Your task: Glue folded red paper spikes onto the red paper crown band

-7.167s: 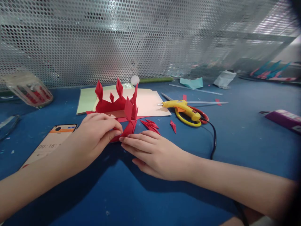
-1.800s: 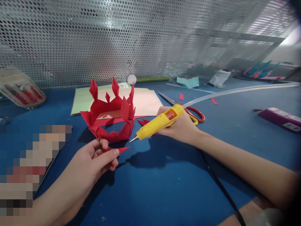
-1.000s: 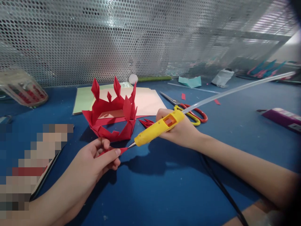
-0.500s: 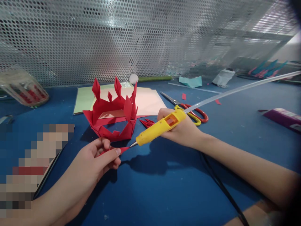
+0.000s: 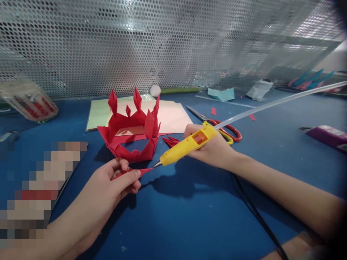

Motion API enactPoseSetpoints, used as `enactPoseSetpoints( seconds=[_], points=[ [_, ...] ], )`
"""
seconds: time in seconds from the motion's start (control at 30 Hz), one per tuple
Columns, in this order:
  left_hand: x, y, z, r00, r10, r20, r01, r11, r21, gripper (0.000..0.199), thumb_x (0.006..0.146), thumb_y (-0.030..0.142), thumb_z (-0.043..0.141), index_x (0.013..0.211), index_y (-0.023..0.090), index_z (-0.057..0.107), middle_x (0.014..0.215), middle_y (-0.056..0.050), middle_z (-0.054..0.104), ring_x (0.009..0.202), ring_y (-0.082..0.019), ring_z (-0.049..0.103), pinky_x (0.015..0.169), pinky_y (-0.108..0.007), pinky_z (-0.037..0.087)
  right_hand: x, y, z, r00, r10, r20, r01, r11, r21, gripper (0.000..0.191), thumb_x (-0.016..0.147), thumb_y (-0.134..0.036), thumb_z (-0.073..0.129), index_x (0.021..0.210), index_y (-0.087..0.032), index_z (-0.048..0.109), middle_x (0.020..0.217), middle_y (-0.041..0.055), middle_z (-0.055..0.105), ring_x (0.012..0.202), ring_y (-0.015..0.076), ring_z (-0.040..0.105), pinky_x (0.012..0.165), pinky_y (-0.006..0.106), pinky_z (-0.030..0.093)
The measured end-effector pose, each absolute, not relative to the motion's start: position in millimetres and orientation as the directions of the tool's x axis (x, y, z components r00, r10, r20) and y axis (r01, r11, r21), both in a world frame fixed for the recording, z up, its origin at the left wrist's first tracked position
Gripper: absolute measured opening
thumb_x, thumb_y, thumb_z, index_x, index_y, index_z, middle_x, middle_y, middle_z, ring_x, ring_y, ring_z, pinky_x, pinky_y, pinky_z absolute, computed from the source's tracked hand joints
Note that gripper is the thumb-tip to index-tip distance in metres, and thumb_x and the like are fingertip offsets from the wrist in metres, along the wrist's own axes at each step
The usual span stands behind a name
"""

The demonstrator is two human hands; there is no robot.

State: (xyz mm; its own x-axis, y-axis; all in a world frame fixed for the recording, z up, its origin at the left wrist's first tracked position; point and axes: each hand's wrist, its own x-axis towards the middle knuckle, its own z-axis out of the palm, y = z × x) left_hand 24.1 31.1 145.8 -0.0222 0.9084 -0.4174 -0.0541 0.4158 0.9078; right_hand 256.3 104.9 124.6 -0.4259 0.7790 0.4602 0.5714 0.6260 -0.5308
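Note:
Between the thumb and fingers of my left hand [image 5: 114, 180] is a small folded red paper piece [image 5: 146, 170], its pointed tip sticking out to the right. My right hand [image 5: 206, 144] is wrapped round a yellow hot glue gun [image 5: 180, 150], with a long clear glue stick [image 5: 260, 107] running out of its back. The gun's metal nozzle is at the paper's tip. Just behind my left hand stands a red paper crown [image 5: 132, 141] with upright diamond-shaped points. Folded red paper pieces [image 5: 170, 141] lie beside the glue gun, partly hidden by it.
Scissors [image 5: 225, 126] with red and yellow handles lie behind my right hand. Pale paper sheets [image 5: 175, 117] sit behind the crown. A clear jar [image 5: 32, 104] lies at left, a purple box [image 5: 329, 135] at right. A black cord [image 5: 255, 213] trails below my right forearm.
The glue gun's nozzle has drawn back slightly to the right along the red paper's tip. My left hand keeps its hold, and the whole view has shifted a little.

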Motion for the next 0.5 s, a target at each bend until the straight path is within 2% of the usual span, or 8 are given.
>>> enactPoseSetpoints(
  seconds=[0.2,0.5],
  points=[
    [22,32,142,-0.02,0.908,-0.417,-0.074,0.415,0.907,0.031,0.068,0.025,0.071,0.067,0.022,0.04,0.057,0.006,0.057,0.06,-0.01,0.051,0.059,-0.02,0.045,256,105,125,-0.424,0.775,0.468,0.576,0.63,-0.521,0.015,0.068,-0.018,0.059,0.068,-0.019,0.045,0.059,-0.0041,0.051,0.051,0.0082,0.045,0.046,0.019,0.034],
    [18,38,135,-0.009,0.91,-0.415,-0.092,0.413,0.906,0.034,0.061,0.026,0.076,0.066,0.022,0.042,0.055,0.005,0.058,0.056,-0.009,0.052,0.055,-0.018,0.047,256,104,126,-0.435,0.762,0.48,0.568,0.646,-0.51,0.017,0.068,-0.016,0.061,0.065,-0.019,0.044,0.059,-0.0042,0.049,0.051,0.0079,0.044,0.046,0.019,0.033]
  ],
)
